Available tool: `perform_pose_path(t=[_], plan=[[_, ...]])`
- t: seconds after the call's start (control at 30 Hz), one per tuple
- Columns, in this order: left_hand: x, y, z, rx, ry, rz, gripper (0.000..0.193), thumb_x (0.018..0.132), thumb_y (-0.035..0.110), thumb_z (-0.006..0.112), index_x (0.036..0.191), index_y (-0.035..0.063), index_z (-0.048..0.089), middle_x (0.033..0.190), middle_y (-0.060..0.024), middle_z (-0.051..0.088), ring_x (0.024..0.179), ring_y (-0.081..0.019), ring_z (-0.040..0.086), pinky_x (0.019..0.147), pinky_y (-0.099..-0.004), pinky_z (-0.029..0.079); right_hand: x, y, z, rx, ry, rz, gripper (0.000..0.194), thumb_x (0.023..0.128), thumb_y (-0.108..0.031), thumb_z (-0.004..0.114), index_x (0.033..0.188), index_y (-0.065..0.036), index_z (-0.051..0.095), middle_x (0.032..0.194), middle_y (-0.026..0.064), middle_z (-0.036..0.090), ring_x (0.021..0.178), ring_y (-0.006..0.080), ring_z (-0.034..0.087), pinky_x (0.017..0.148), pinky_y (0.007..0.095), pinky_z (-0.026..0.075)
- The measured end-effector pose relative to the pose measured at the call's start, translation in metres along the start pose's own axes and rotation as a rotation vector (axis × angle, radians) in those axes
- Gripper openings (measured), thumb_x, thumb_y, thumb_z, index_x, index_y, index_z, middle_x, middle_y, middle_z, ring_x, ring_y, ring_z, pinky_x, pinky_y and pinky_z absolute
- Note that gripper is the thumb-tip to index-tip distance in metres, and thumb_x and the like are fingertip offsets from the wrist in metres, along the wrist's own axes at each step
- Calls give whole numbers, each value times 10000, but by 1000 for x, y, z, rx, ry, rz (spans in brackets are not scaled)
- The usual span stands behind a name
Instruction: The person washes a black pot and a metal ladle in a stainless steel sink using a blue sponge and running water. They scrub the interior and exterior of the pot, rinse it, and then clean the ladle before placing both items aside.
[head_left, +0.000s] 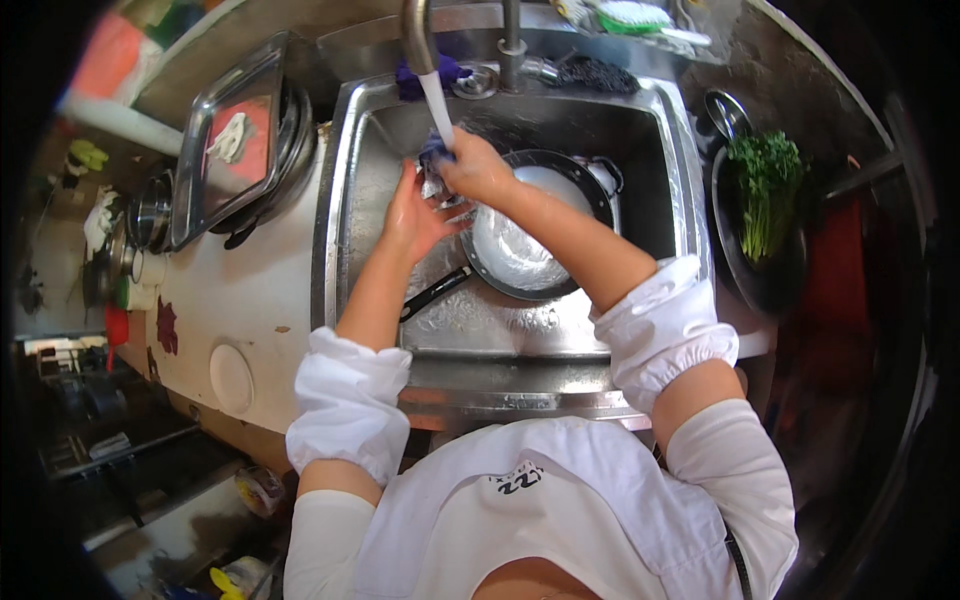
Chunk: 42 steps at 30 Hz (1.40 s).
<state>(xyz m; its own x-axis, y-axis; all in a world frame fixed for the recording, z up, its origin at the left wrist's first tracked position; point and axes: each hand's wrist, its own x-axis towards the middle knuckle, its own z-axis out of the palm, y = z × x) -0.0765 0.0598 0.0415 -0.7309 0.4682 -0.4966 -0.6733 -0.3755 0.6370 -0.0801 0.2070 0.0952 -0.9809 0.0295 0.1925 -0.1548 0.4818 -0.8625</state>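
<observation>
Water runs from the steel faucet (420, 37) onto my right hand (480, 166), which grips a bunched blue-purple cloth (433, 152). Just below and left of it, my left hand (412, 217) is palm up with its fingers spread. Something shiny (444, 191) shows between the two hands; whether it is metal or splashing water, and whether the left hand holds it, I cannot tell. Under my right forearm a dark-rimmed frying pan (517, 259) full of water lies in the stainless steel sink (360, 300). Its black handle (435, 294) points to the lower left.
A purple cloth (450, 69), a sink strainer (476, 82) and a dark scouring pad (598, 75) lie on the back ledge. Leafy greens (765, 191) rest in a dark basin (727, 225) at right. Stacked metal trays (187, 187) and a white lid (231, 379) occupy the left counter (277, 277).
</observation>
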Motion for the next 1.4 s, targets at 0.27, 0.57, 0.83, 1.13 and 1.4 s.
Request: perform_pose_path(t=[0.27, 0.57, 0.83, 1.13, 1.4], plan=[[54, 1, 19, -348, -230, -71, 494, 747, 528, 589, 760, 34, 568, 676, -145, 600, 618, -279, 596, 624, -382, 509, -51, -31, 25, -25, 100, -289, 182, 800, -175, 577, 729, -10, 546, 666, 190, 539, 628, 345, 533, 583, 398, 403], [42, -6, 65, 73, 170, 278, 292, 850, 265, 569, 949, -10, 582, 818, -92, 606, 679, -151, 577, 607, -289, 479, 5, 62, -6, -530, 321, 57, 314, 861, -327, 504, 779, -35, 585, 691, 179, 592, 624, 374, 562, 547, 435, 424], [26, 35, 70, 114, -49, 297, 460, 621, 20, 538, 1078, -6, 506, 924, -122, 570, 799, -217, 587, 711, -292, 469, -9, 70, -33, 1018, -422, 350, 426, 834, -199, 590, 1220, -61, 473, 1077, 12, 562, 967, 121, 533, 824, 263, 421], [19, 16, 34, 876, 445, 389, 357, 837, 349, 572, 1054, 68, 605, 1017, -55, 627, 926, -162, 580, 829, -310, 438, 3, 32, -32, 727, -73, 385, 82, 853, -142, 595, 834, -64, 614, 741, -26, 604, 643, 44, 527, 586, 191, 413], [27, -22, 39, -685, -427, -125, 479, 875, 525, 351, 978, 105, 556, 953, -112, 606, 881, -249, 578, 816, -441, 447, -55, -33, 22, 102, 26, -128, 189, 760, -162, 621, 694, -1, 546, 601, 117, 514, 558, 178, 516, 549, 306, 412]])
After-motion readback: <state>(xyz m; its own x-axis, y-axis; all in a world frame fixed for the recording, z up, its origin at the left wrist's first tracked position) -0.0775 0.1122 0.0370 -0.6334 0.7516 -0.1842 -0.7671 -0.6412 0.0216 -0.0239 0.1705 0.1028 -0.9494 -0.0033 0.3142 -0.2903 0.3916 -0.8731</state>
